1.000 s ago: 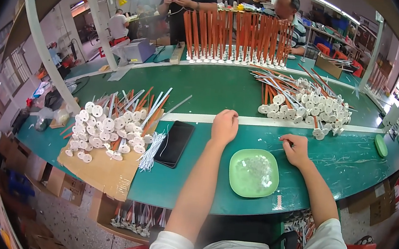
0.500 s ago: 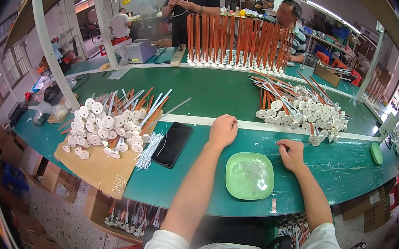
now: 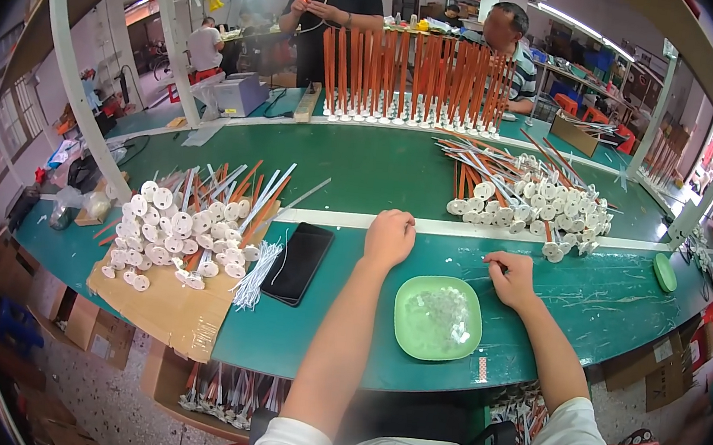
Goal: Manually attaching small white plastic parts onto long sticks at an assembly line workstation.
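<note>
Both hands rest curled on the green surface, either side of the green dish.

I see my left hand loosely fisted at the white strip, apparently holding nothing; my right hand has its fingertips pressed together at 9 o'clock as if pinching something small, but I cannot tell what. The dish, with clear small parts in it, lies at 5 o'clock from the left hand and 7 o'clock from the right, which is nearer. The right pile of white-capped rods sits at 1 o'clock, long axes running up-left toward 11. A black phone lies at 8 o'clock from the left hand. Since a second ago both hands have barely shifted; only the view has tilted slightly.
</note>
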`<state>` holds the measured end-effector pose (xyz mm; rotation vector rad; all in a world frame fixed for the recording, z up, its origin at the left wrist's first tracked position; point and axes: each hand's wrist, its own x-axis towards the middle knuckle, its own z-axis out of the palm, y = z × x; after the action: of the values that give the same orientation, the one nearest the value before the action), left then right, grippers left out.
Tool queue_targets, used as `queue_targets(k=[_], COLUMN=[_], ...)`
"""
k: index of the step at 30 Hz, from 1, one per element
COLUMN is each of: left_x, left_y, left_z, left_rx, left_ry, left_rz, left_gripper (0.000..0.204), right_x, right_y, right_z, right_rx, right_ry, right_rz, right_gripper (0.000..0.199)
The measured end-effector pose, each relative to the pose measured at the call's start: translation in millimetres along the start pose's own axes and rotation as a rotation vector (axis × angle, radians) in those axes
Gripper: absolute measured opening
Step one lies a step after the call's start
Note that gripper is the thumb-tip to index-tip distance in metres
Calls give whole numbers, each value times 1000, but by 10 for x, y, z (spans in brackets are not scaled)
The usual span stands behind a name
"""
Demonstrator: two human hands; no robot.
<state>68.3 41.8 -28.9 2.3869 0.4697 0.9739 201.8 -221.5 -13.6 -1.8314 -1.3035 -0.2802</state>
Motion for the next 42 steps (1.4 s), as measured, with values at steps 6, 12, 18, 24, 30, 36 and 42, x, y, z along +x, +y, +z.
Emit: queue_targets(k=[6,12,18,24,30,36,42], left_x=[12,25,-12,21,61,107,116], left_y=[37,12,-4,35,-237,-175,-75], left_z=[-11,5,8,51,94,125,152], left_rx=[-20,-10,-3,51,78,16,40], left_ry=[-29,-19,-22,-67,-37,-82,-56], left_rz=[-43,-13,-13,12,96,71,115], left_gripper=[15,17,16,14,14,13,15], right_x=[-11,11,-22,-17,66,129,718], right_y=[24,13,-10,-47,42,105,334], right_z=[-7,0,26,-33,70,-155,-607], right_rx=[-10,-4,-3,-58,-46,-160,-625], right_ry=[-23,-33,-91,-260,-265,263,401], right_rz=[10,9,39,112,-5,-116,-67], right_gripper=[13,12,14,18,15,12,32])
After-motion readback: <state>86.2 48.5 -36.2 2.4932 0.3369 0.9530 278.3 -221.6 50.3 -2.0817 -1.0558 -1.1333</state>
